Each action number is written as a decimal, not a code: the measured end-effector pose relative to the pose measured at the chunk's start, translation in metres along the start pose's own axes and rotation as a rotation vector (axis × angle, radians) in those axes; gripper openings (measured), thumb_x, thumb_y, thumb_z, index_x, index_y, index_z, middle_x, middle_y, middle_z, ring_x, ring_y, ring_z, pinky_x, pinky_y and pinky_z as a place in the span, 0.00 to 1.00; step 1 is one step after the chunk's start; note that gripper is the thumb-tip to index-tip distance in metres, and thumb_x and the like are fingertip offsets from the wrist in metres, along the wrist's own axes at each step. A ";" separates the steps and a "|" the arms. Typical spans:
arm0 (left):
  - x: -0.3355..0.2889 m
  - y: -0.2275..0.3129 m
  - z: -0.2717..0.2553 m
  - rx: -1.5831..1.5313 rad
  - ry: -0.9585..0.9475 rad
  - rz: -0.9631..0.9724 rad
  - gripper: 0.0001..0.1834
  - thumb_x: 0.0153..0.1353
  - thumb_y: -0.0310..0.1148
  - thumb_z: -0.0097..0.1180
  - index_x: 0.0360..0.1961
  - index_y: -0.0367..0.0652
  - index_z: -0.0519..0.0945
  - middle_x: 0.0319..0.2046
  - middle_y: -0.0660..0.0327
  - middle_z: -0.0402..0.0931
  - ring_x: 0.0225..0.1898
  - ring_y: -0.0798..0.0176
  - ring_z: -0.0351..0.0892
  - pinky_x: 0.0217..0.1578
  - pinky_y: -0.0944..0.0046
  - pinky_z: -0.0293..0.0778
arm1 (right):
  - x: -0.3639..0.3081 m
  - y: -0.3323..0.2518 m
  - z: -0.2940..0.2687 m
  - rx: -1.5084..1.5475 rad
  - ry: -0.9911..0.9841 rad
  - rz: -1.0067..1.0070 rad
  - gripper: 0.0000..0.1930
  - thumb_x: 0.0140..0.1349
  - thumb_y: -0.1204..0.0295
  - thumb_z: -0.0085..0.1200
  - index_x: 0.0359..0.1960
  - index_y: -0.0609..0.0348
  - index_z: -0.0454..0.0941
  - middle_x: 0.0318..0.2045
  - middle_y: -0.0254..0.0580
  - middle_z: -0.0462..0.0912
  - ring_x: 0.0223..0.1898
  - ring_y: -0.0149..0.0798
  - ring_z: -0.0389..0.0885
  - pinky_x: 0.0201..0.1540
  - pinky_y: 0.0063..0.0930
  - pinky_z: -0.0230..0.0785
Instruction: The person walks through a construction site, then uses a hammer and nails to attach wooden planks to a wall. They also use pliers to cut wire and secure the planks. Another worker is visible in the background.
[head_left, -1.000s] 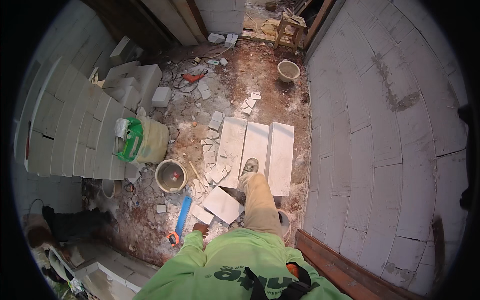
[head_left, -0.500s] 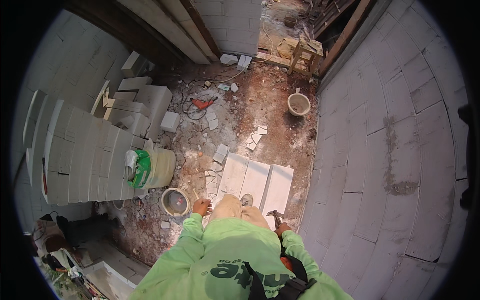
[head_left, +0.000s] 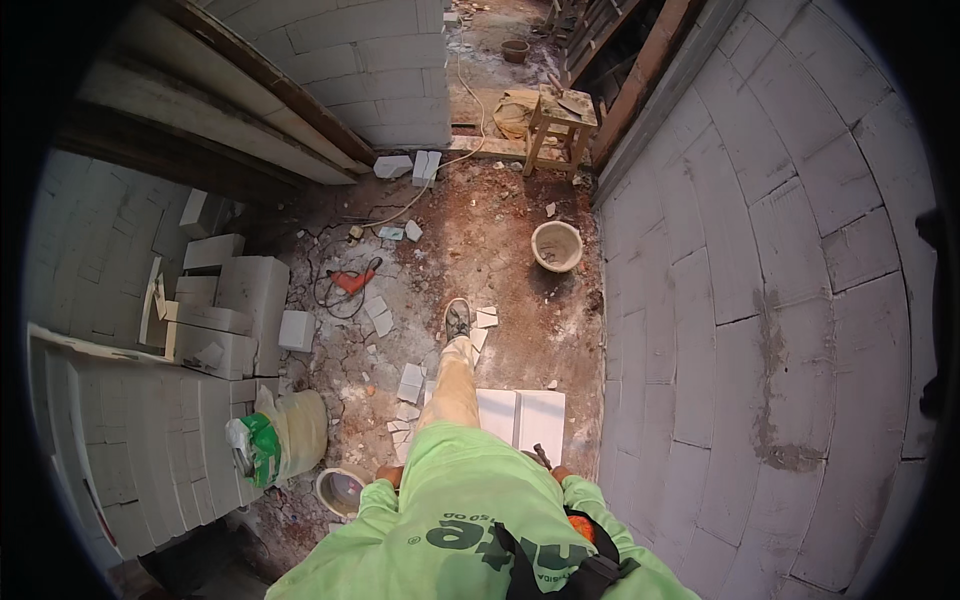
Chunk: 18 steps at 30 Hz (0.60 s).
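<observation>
My right hand (head_left: 561, 473) is closed around a dark metal hand tool with a forked, hammer-like head (head_left: 541, 455), held low beside my right hip above the pale blocks. My left hand (head_left: 390, 474) hangs by my left side, close to a round bucket (head_left: 343, 490); its fingers are too small and partly hidden to read. One shoe (head_left: 457, 318) is planted ahead, beside broken white block pieces (head_left: 486, 318). Behind that leg, large white blocks (head_left: 540, 417) lie side by side on the floor, partly covered by my green shirt.
A light bucket (head_left: 556, 247) stands ahead right, near the grey block wall (head_left: 740, 300). An orange power tool (head_left: 354, 279) with its cord lies left of my path. Stacked blocks (head_left: 255, 305) and a filled sack (head_left: 300, 433) line the left. A wooden stool (head_left: 562, 125) stands by the doorway.
I have moved forward, one leg now stretched ahead past the laid blocks. The bucket, stool and doorway are nearer. My left hand has dropped closer to my body; the tool stays in my right.
</observation>
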<state>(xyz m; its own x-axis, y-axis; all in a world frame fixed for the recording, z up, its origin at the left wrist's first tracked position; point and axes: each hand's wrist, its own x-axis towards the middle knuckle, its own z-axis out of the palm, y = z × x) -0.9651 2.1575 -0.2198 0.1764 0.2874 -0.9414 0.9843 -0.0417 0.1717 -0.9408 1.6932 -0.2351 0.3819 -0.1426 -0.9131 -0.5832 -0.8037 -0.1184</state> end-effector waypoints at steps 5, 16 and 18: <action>0.086 0.194 -0.011 0.238 -0.002 0.019 0.11 0.60 0.36 0.60 0.37 0.39 0.79 0.29 0.57 0.82 0.27 0.58 0.83 0.25 0.59 0.76 | 0.070 -0.068 -0.068 0.083 -0.001 0.088 0.37 0.45 0.52 0.67 0.47 0.77 0.77 0.45 0.69 0.81 0.52 0.58 0.80 0.53 0.41 0.73; 0.123 0.814 -0.024 -0.089 -0.054 0.758 0.12 0.65 0.41 0.56 0.40 0.43 0.77 0.31 0.63 0.79 0.28 0.66 0.81 0.26 0.62 0.75 | 0.191 -0.255 -0.298 0.178 -0.005 0.113 0.39 0.45 0.51 0.67 0.49 0.77 0.75 0.47 0.69 0.80 0.52 0.57 0.80 0.54 0.42 0.72; 0.129 0.883 -0.008 0.039 0.030 0.791 0.12 0.65 0.41 0.56 0.40 0.43 0.77 0.31 0.63 0.79 0.28 0.66 0.80 0.26 0.62 0.75 | 0.227 -0.286 -0.346 0.166 -0.005 0.090 0.39 0.45 0.51 0.68 0.50 0.77 0.75 0.47 0.69 0.80 0.52 0.57 0.80 0.55 0.42 0.72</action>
<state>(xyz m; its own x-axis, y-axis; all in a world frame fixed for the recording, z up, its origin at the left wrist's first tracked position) -0.0730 2.1660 -0.1876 0.8240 0.1843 -0.5358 0.5666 -0.2778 0.7757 -0.4391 1.6911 -0.2739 0.3197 -0.2063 -0.9248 -0.7251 -0.6815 -0.0986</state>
